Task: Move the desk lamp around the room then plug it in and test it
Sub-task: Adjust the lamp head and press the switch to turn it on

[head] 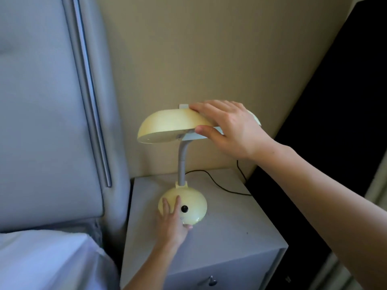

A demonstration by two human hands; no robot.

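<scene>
A pale yellow desk lamp stands on a grey nightstand (240, 222). Its domed shade (167, 124) sits on a grey flexible neck (182, 164) above a round base (194, 204) with a black knob (184, 208). My left hand (171, 220) grips the base from the front left, fingers on top and thumb under the front edge. My right hand (228, 126) grips the right side of the shade, fingers on top and thumb below its rim. A black cord (217, 185) runs from behind the lamp across the nightstand to the right and up the wall. The lamp is not lit.
A grey padded headboard (48, 122) and white bedding (46, 260) fill the left. A beige wall (199, 59) stands behind the nightstand. A dark panel (339, 122) rises on the right. The nightstand has a drawer with a small handle (211, 281).
</scene>
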